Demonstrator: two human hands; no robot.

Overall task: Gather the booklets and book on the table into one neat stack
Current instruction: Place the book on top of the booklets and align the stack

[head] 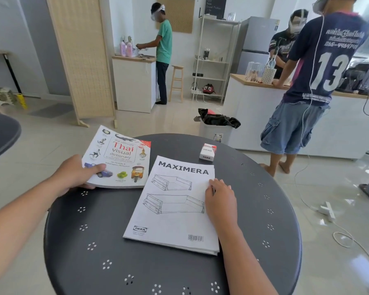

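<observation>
A white "Thai visual dictionary" book (119,158) is at the table's far left, its near left corner gripped by my left hand (77,173), thumb on the cover. It tilts and overhangs the round dark grey table (136,262). To its right lies a stack of white IKEA "MAXIMERA" booklets (173,205), flat on the table. My right hand (221,201) rests palm down on the booklets' right edge, fingers pressing the top sheet. The book's near right corner touches or slightly overlaps the booklets' left edge.
A small white and red box (208,152) stands at the table's far edge. Beyond are a bin with a black bag (216,126), a person in a dark numbered shirt (320,81) at a white counter, and cables (328,209) on the tiled floor.
</observation>
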